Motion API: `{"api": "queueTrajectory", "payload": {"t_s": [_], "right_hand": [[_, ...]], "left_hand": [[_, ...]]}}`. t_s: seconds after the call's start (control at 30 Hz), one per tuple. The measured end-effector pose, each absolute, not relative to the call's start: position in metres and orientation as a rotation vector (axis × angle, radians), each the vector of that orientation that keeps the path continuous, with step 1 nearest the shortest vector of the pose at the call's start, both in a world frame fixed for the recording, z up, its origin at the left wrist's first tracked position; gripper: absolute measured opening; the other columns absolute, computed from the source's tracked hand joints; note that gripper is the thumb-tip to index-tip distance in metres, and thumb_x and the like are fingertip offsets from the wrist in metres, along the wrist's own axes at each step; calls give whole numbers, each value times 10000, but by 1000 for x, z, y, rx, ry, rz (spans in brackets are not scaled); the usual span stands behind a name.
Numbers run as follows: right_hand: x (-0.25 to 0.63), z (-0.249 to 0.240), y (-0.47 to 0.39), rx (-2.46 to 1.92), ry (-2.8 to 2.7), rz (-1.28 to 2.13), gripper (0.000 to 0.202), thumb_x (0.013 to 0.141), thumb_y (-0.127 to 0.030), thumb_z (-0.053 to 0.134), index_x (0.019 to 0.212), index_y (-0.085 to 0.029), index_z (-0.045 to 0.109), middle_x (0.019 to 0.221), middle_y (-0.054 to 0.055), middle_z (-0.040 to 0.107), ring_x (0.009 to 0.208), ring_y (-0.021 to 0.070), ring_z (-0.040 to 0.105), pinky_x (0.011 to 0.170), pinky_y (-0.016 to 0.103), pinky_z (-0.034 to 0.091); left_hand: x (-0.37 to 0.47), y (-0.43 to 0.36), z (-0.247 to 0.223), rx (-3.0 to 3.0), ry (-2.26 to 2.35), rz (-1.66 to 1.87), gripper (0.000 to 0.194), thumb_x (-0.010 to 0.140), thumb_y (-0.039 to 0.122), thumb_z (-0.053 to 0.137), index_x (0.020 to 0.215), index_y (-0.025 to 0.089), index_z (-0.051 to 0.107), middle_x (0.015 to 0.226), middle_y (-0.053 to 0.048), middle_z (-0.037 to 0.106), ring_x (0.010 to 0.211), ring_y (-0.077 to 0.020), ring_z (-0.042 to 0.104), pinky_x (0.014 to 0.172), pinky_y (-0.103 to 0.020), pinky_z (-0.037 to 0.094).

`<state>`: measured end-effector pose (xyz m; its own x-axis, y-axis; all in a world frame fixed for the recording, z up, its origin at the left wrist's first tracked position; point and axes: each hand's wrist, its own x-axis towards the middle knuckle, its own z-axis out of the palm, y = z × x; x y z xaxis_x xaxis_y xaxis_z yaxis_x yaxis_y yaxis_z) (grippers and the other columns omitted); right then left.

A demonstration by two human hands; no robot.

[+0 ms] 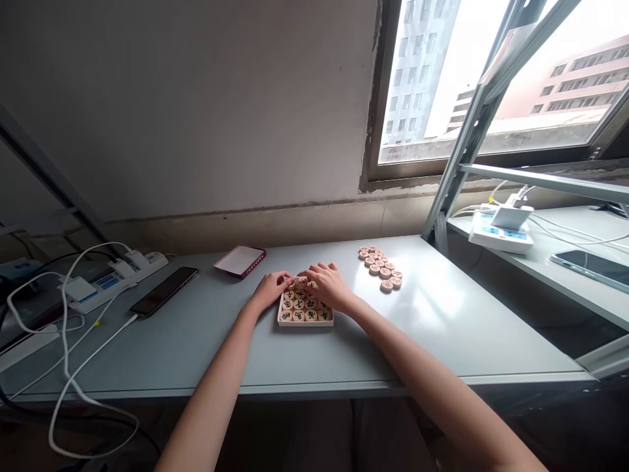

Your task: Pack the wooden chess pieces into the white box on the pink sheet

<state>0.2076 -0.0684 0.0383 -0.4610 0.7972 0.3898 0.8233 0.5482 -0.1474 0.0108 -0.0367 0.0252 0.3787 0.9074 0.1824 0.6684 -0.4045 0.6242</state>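
Observation:
A shallow white box (305, 323) sits in front of me on the grey table, filled with rows of round Chinese chess pieces (299, 316) marked with black characters. At the box's far left corner is my left hand (269, 291), its fingers bent round the edge. My right hand (328, 286) reaches over the far right part of the box, fingers curled, with a chess piece (301, 282) at its thumb and fingertips. The right hand hides some of the pieces beneath it. To the right, a cluster of reddish-marked chess pieces (380, 267) lies on the table.
A dark red box lid (240, 261) lies behind my left hand. Farther left are a phone (164, 292) on a charging cable and a white power strip (115, 280). On the right, a metal frame post (455, 167) rises beside a shelf holding another power strip (501, 233) and phone (590, 267).

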Motion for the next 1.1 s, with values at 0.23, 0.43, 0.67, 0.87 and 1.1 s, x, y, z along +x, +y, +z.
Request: {"api": "queueTrajectory", "payload": {"t_s": [0.23, 0.43, 0.67, 0.87, 1.1], "right_hand": [[215, 35, -63, -1273, -2330, 89, 238, 898, -370, 472, 1083, -278, 589, 995, 16, 670, 930, 184, 532, 790, 325, 296], [265, 23, -39, -1716, -2014, -231, 322, 894, -318, 424, 1160, -213, 572, 1185, 113, 571, 1098, 267, 442, 901, 424, 284], [310, 10, -33, -2090, -1842, -275, 333, 898, -318, 428, 1153, -161, 574, 1313, 175, 458, 1235, 333, 313, 978, 600, 165], [299, 24, -38, -1832, -1979, -275, 204, 842, -405, 550, 819, -261, 692, 1123, 63, 568, 1103, 274, 419, 1014, 567, 121], [269, 47, -52, -1378, -2167, 191, 326, 809, -542, 545, 956, -281, 671, 1030, 55, 573, 1002, 230, 467, 838, 355, 343]], "left_hand": [[12, -38, 26, 2192, 1373, 717, 451, 825, 551, 402, 865, 179, 653, 820, -44, 681, 766, -195, 584, 661, -252, 400], [17, -42, 27, 2274, 1539, 651, 436, 871, 536, 321, 866, 221, 623, 724, -34, 660, 688, -201, 576, 603, -254, 351], [21, -42, 30, 2226, 1645, 546, 404, 834, 563, 377, 920, 238, 602, 768, -32, 689, 736, -220, 601, 576, -253, 347], [21, -41, 28, 2196, 1660, 553, 349, 840, 521, 396, 937, 246, 589, 823, -23, 702, 779, -224, 603, 591, -260, 351], [20, -42, 27, 2198, 1617, 567, 356, 841, 514, 396, 958, 241, 592, 845, -28, 707, 781, -219, 610, 601, -256, 362]]}}
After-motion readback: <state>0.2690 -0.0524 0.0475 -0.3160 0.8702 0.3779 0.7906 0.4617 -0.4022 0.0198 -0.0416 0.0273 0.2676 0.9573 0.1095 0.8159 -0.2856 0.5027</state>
